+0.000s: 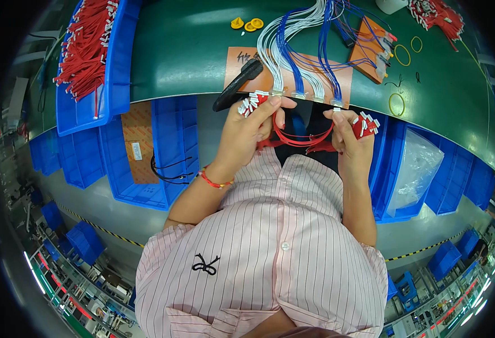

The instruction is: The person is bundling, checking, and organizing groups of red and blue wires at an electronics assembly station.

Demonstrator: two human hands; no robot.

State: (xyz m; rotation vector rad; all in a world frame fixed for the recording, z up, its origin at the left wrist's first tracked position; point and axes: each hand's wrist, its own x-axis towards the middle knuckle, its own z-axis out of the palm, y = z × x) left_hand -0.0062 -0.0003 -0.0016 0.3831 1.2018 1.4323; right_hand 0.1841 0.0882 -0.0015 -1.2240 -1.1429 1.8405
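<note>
My left hand (257,117) is closed round one end of a bundle of red wires (292,139), at the table's front edge. White connectors (253,103) stick out of that fist. My right hand (348,138) grips the other end, with more white connectors (365,125) fanned beside it. Between the hands the red wires sag in a loop. Both thumbs and forefingers are at a row of small clear sockets (299,96) on the edge, where white cables (267,48) and blue cables (325,50) end. A white plug (337,110) shows at my right fingertips.
A blue bin (121,67) of red wires (87,53) stands on the green table at left. Near the sockets lie a black-handled tool (239,84) and an orange block with terminals (365,50). Yellow rings (402,55) lie at right. Blue crates (168,146) stand under the table.
</note>
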